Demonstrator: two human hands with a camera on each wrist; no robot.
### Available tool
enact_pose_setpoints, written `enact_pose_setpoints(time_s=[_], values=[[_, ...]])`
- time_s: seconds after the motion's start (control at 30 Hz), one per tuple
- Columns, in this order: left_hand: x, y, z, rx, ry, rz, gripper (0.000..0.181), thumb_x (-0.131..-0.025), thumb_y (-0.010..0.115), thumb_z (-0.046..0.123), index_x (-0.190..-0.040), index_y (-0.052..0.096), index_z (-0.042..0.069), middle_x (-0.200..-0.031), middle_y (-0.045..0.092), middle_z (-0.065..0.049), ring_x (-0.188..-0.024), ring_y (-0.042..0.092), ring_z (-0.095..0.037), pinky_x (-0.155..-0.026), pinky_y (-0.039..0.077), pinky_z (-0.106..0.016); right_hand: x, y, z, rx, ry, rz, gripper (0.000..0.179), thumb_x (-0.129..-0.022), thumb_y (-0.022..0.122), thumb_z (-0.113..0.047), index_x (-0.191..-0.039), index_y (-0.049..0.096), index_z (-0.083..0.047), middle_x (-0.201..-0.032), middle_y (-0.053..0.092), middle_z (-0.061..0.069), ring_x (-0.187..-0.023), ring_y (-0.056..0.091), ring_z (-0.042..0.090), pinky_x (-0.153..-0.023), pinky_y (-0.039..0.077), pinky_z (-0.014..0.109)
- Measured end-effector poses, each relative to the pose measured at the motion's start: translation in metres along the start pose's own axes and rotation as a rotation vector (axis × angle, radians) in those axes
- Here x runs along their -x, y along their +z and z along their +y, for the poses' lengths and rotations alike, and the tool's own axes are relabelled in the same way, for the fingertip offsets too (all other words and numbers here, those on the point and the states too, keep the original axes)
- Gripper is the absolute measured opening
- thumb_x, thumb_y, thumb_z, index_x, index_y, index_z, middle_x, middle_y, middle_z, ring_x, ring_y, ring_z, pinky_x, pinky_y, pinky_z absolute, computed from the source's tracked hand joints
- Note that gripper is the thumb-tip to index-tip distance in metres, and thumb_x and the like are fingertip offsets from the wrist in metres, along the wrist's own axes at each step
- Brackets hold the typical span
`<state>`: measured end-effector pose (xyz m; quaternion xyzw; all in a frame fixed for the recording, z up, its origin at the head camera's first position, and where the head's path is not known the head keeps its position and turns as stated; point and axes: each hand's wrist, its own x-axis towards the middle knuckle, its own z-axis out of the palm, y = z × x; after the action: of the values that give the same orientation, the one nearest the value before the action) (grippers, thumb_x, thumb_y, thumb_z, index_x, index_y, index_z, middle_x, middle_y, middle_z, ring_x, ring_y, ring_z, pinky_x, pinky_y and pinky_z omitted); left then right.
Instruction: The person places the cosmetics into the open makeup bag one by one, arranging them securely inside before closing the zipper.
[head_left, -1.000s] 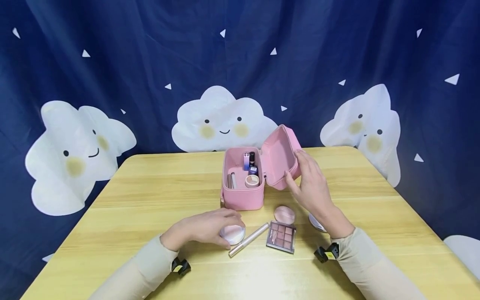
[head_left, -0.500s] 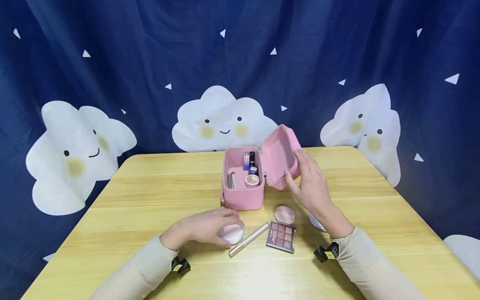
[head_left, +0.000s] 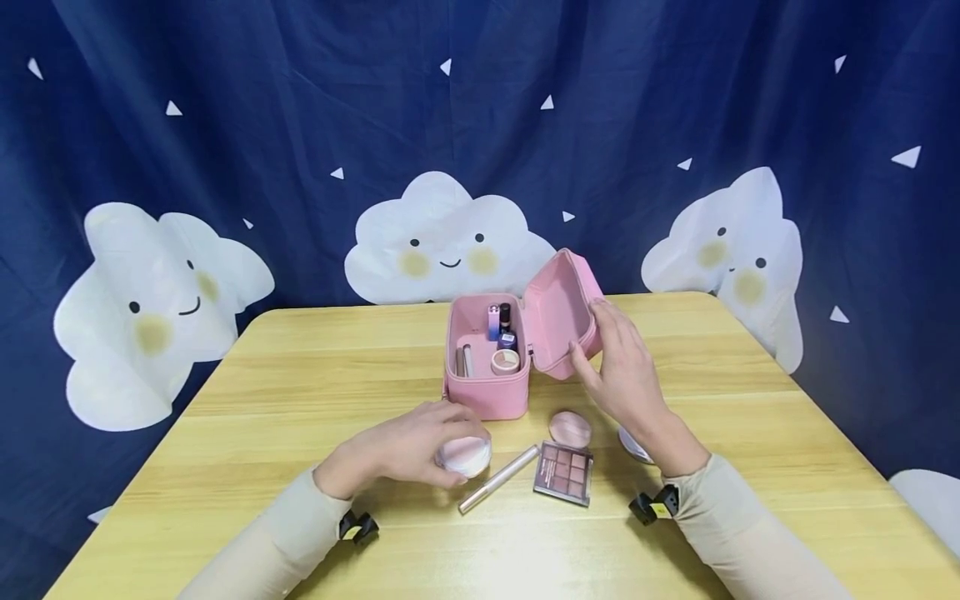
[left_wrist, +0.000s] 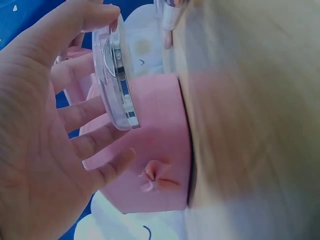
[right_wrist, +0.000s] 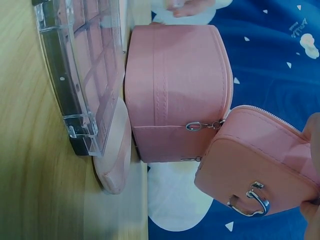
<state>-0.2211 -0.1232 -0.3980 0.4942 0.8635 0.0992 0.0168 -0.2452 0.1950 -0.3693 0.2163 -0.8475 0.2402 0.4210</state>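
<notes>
In the head view my left hand [head_left: 401, 443] grips a round powder compact [head_left: 465, 458] by its edges, thumb at the near side. The left wrist view shows the compact [left_wrist: 116, 80] on edge between thumb and fingers, raised off the table, with a clear, silver-rimmed case. Just beyond stands a pink makeup case [head_left: 489, 402], unzipped. My right hand [head_left: 624, 371] holds its tilted lid [head_left: 558, 312] by the outer rim. Inside the case lie a purple-blue tube [head_left: 492, 323], a round tricolour pan [head_left: 506, 362] and several other cosmetics.
On the wooden table [head_left: 300, 375] lie a slim pinkish tube [head_left: 498, 479], an eyeshadow palette [head_left: 562, 475] and a pink puff [head_left: 570, 429]. A round silvery item [head_left: 633, 446] is partly behind my right wrist. A blue cloud-print curtain [head_left: 300, 100] hangs behind.
My left hand has lifted the powder compact and moved slightly away from me, nearer the makeup case. My right hand stays on the lid.
</notes>
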Motion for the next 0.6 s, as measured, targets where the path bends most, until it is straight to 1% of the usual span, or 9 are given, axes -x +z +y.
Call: enact_pose_setpoints(time_s=[0.17, 0.3, 0.47, 0.53, 0.6], values=[[0.001, -0.007, 0.001, 0.001, 0.019, 0.071, 0.057, -0.080, 0.072, 0.047, -0.131, 0.058, 0.026, -0.130, 0.055, 0.001, -0.116, 0.050, -0.014, -0.102, 0.040, -0.040, -0.001, -0.001, 0.000, 0.006, -0.003, -0.001, 0.060, -0.088, 0.062, -0.022, -0.138, 0.046, 0.006, -0.138, 0.049, 0.024, -0.128, 0.046, 0.038, -0.107, 0.037, 0.052], [0.001, -0.015, 0.003, 0.006, 0.036, 0.122, 0.057, -0.079, 0.072, 0.046, -0.130, 0.058, 0.026, -0.130, 0.054, 0.001, -0.115, 0.050, -0.015, -0.101, 0.041, -0.041, -0.002, -0.001, 0.000, 0.009, 0.002, -0.011, 0.060, -0.088, 0.062, -0.022, -0.139, 0.046, 0.005, -0.139, 0.049, 0.024, -0.129, 0.046, 0.038, -0.106, 0.037, 0.053], [-0.002, -0.035, 0.006, 0.008, 0.043, 0.188, 0.058, -0.080, 0.073, 0.044, -0.132, 0.057, 0.022, -0.133, 0.052, -0.001, -0.118, 0.048, -0.019, -0.097, 0.045, -0.041, -0.003, -0.001, -0.001, 0.008, 0.009, -0.019, 0.060, -0.088, 0.062, -0.022, -0.139, 0.045, 0.004, -0.139, 0.049, 0.023, -0.129, 0.045, 0.037, -0.107, 0.036, 0.052], [-0.006, -0.045, 0.006, 0.004, 0.060, 0.226, 0.058, -0.080, 0.074, 0.041, -0.132, 0.058, 0.021, -0.134, 0.052, -0.002, -0.118, 0.048, -0.021, -0.097, 0.046, -0.041, -0.002, -0.001, -0.001, 0.007, 0.010, -0.014, 0.060, -0.088, 0.063, -0.022, -0.139, 0.045, 0.004, -0.139, 0.049, 0.023, -0.129, 0.045, 0.037, -0.107, 0.036, 0.052], [-0.011, -0.054, 0.004, -0.004, 0.071, 0.246, 0.058, -0.079, 0.074, 0.039, -0.132, 0.058, 0.020, -0.133, 0.051, -0.001, -0.119, 0.048, -0.021, -0.097, 0.045, -0.041, -0.001, -0.001, -0.001, 0.005, 0.010, -0.008, 0.060, -0.088, 0.063, -0.022, -0.139, 0.046, 0.005, -0.139, 0.049, 0.023, -0.129, 0.046, 0.037, -0.107, 0.036, 0.052]])
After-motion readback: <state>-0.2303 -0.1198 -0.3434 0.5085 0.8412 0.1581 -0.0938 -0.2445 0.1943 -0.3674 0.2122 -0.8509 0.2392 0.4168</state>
